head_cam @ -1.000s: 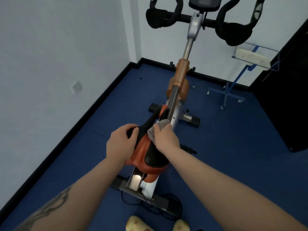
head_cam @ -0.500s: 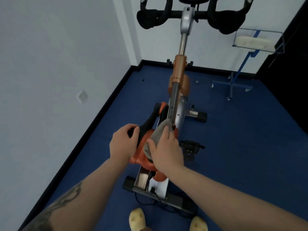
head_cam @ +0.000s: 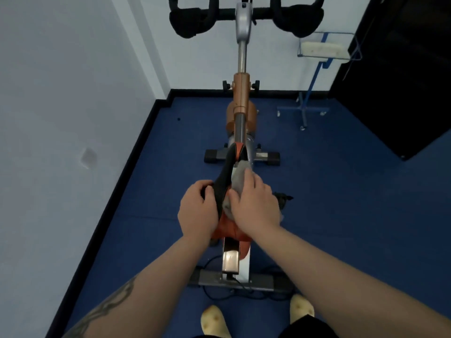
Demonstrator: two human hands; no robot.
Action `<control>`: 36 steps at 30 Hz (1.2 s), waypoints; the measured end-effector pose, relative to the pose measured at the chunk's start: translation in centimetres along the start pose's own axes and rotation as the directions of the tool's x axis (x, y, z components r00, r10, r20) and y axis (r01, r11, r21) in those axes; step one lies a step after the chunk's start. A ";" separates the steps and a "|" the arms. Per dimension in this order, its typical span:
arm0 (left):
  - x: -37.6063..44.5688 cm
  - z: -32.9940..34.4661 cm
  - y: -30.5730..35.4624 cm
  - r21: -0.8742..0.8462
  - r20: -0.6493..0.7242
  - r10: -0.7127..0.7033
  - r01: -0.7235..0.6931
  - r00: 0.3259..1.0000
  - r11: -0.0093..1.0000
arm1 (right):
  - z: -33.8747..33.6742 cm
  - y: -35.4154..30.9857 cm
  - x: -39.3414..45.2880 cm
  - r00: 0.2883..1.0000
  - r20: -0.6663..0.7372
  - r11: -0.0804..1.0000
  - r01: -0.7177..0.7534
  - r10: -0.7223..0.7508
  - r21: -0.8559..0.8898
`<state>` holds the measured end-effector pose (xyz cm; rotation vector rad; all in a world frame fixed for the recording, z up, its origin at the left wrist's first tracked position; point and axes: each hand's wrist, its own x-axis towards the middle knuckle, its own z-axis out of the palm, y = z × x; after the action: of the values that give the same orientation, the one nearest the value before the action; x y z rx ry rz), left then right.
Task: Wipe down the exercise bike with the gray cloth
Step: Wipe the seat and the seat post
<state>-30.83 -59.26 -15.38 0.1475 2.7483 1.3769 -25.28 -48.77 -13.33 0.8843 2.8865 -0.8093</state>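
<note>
At the bottom of the frame two pale slippers [head_cam: 216,322] are being seen on the blue floor [head_cam: 341,215], just behind the rear stabiliser bar [head_cam: 234,280] of the exercise bike [head_cam: 240,132]. In the centre of the frame the saddle [head_cam: 225,184] is being wiped, so the seat step of the task is judged to be in hand.

The saddle's left edge is being gripped by the left hand [head_cam: 196,211], its fingers [head_cam: 203,189] curled over the black rim, apparently to steady it. The gray cloth [head_cam: 238,179] is being pressed flat against the saddle's right side by the right hand [head_cam: 253,203]; those fingers [head_cam: 251,179] are lying nearly straight and spread over the cloth, with the thumb against its near edge, so it is being pushed rather than clenched.

For the next move, steady downward pressure and a stroke toward the saddle nose are probably being called for, then a shift to the seat post.

Farther up the frame, the orange frame, silver stem and black handlebars [head_cam: 192,23] are being shown with no cloth on them. A blue stand [head_cam: 314,69] is standing at the upper right.
</note>
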 end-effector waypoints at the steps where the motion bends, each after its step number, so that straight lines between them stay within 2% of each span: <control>1: 0.0 0.0 0.0 -0.014 0.004 0.004 -0.004 1.000 1.000 | -0.3 -0.5 1.1 0.998 0.014 0.998 -0.057 0.056 0.031; 3: 0.1 0.0 -0.2 -0.030 0.017 0.015 -0.015 1.000 0.999 | -0.4 -0.9 1.0 0.996 -0.022 0.997 -0.081 0.081 0.012; 6: 0.3 0.0 -0.5 -0.035 0.042 0.051 -0.049 0.998 0.998 | 1.7 -0.1 -4.2 0.977 -0.207 0.991 0.013 -0.040 -0.131; 9: 0.2 0.1 -0.4 -0.011 0.055 0.090 -0.090 0.994 0.996 | 2.6 0.9 -5.3 0.941 -0.329 0.996 0.085 -0.075 0.014; 11: 0.2 0.2 -0.3 0.009 0.078 0.108 -0.109 0.991 0.994 | 1.6 1.0 -3.9 0.947 -0.316 0.957 0.039 0.057 0.288; 13: 0.3 0.2 -0.3 0.014 0.093 0.109 -0.110 0.990 0.994 | 1.3 1.0 -3.4 0.916 -0.343 0.818 0.029 0.209 0.575; 15: 0.3 0.2 -0.3 0.008 0.098 0.107 -0.108 0.990 0.994 | 2.8 0.3 -4.3 0.814 -0.430 0.721 0.020 0.390 0.693; 17: 0.3 0.1 -0.4 0.001 0.101 0.115 -0.116 0.988 0.993 | 5.5 -1.5 -5.6 0.700 -0.460 0.651 -0.008 0.546 0.759; 19: 0.3 0.0 -0.3 0.002 0.108 0.123 -0.124 0.987 0.992 | 6.5 -2.8 -5.7 0.642 -0.415 0.559 -0.025 0.645 0.829; 21: 0.3 0.0 -0.2 0.010 0.111 0.126 -0.128 0.986 0.992 | 5.0 -1.6 -3.9 0.619 -0.254 0.387 -0.087 0.743 0.918; 22: 0.3 0.0 -0.1 0.018 0.113 0.128 -0.131 0.985 0.991 | 3.8 -0.5 -3.2 0.626 -0.160 0.310 -0.137 0.763 0.941; 24: 0.3 0.0 -0.2 0.021 0.109 0.134 -0.137 0.985 0.990 | 2.2 1.0 -2.8 0.672 -0.040 0.225 -0.190 0.740 0.956; 25: 0.3 0.0 -0.2 0.018 0.107 0.131 -0.134 0.986 0.991 | 2.1 0.8 -3.1 0.680 -0.031 0.227 -0.202 0.733 0.953; 26: 0.4 0.0 -0.3 0.013 0.106 0.126 -0.128 0.986 0.992 | 2.7 0.2 -3.6 0.677 -0.069 0.273 -0.201 0.733 0.941; 29: 0.5 -0.1 -0.4 0.004 0.110 0.125 -0.126 0.986 0.992 | 5.8 -3.4 -5.3 0.660 -0.284 0.514 -0.180 0.696 0.839; 31: 0.5 -0.1 -0.5 0.005 0.108 0.145 -0.146 0.984 0.989 | 5.3 -3.2 -4.8 0.637 -0.387 0.646 -0.235 0.667 0.727; 32: 0.4 0.0 -0.5 0.006 0.107 0.152 -0.154 0.983 0.988 | 4.3 -2.3 -4.1 0.664 -0.385 0.687 -0.274 0.641 0.673; 36: 0.5 0.1 -0.5 -0.010 0.102 0.147 -0.147 0.984 0.989 | 0.7 0.3 -2.5 0.822 -0.142 0.767 -0.433 0.552 0.473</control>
<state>-31.33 -59.46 -15.82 0.4172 2.6985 1.3632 -23.13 -50.20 -13.72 1.8462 2.4699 -1.3490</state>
